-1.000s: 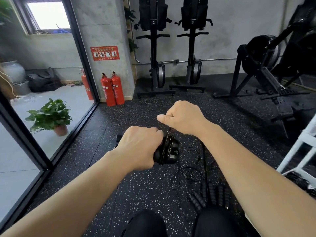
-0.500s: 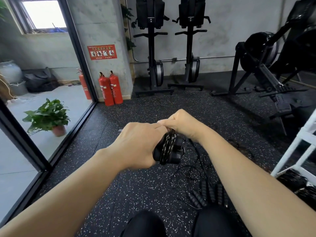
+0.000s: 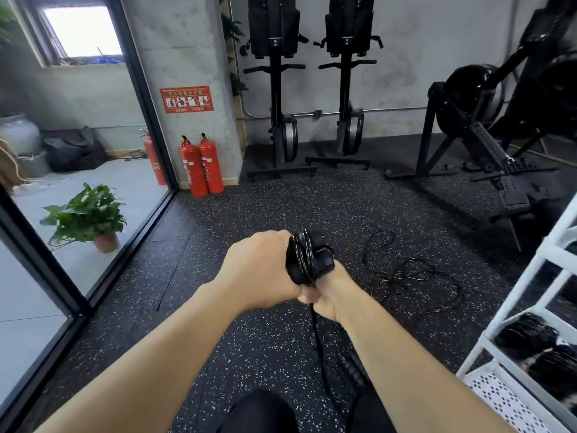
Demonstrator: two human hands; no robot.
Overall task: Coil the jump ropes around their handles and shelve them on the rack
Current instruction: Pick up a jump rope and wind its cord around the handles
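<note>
My left hand grips a pair of black jump-rope handles with several turns of black rope wound round them. Just below the bundle, my right hand holds the same rope in a fist, and the free strand hangs down from it toward the floor. Loose black rope lies tangled on the speckled floor to the right. More ribbed black handles lie on the floor by my knees. The white rack stands at the right edge, with coiled black ropes on a shelf.
Two upright ski machines stand against the back wall and a black rowing machine sits at back right. Red fire extinguishers stand beside the pillar. A glass wall runs along the left, with a potted plant behind it.
My right hand has swung from above the handles, over them, down to below, laying another turn of rope. The bundle has tilted more upright in my left hand.
</note>
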